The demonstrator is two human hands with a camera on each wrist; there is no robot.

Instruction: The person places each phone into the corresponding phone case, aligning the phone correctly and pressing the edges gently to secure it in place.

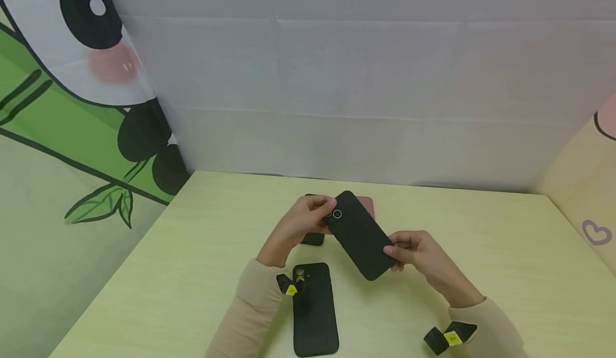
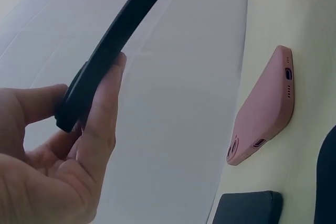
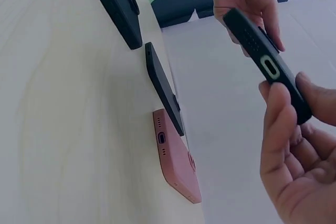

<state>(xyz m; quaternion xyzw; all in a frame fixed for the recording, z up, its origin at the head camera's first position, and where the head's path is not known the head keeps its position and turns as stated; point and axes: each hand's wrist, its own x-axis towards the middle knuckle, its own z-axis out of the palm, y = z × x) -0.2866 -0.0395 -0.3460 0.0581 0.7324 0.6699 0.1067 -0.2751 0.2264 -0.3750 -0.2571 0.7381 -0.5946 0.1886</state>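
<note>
Both hands hold up a black phone [image 1: 361, 240] above the table, tilted, with its camera rings facing the head camera. My left hand [image 1: 303, 216] pinches the camera end between thumb and fingers. The opposite corner is pinched by my right hand [image 1: 418, 253]. In the right wrist view the held phone [image 3: 252, 45] shows an oval port opening on its end. Seen edge-on in the left wrist view, the phone [image 2: 113, 38] looks slim. A pink phone [image 2: 265, 106] lies on the table beyond it, partly hidden in the head view.
Another black phone [image 1: 314, 238] lies partly hidden behind the left hand. A third black phone [image 1: 316, 315] lies nearer, beside the left sleeve. The pale yellow table [image 1: 231, 213] meets a white back wall [image 1: 361, 69]; a printed cartoon panel [image 1: 96, 133] stands at left.
</note>
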